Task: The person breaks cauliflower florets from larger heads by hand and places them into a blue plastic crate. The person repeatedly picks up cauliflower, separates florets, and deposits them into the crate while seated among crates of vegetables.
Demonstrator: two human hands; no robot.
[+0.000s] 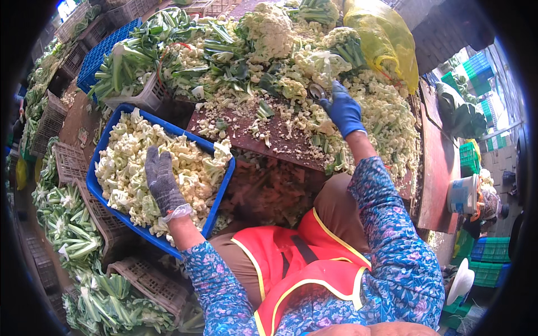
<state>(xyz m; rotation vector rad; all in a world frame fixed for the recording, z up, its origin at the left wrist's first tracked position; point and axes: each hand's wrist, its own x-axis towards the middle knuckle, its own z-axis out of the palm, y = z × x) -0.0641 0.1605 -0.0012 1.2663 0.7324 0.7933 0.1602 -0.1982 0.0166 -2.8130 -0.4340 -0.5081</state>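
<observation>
My left hand [162, 178], in a grey knit glove, rests on cut cauliflower florets [130, 155] heaped in a blue plastic tray [90, 176]. Its fingers are extended and grip nothing that I can see. My right hand [344, 110], in a blue glove, reaches over the heap on the table with thumb and fingers apart. Right by its thumb lies a round metal object [316, 91], partly buried among florets; its kind is unclear. Just beyond the fingers is a trimmed cauliflower piece [325, 63] with its pale stalk facing up.
A large cauliflower head [269, 31] and a yellow mesh sack [380, 35] stand at the back of the reddish board [256, 145]. Leaves fill a white crate [141, 96]. Brown crates [147, 281] and leaf piles [113, 306] line the left. A bucket [462, 195] stands right.
</observation>
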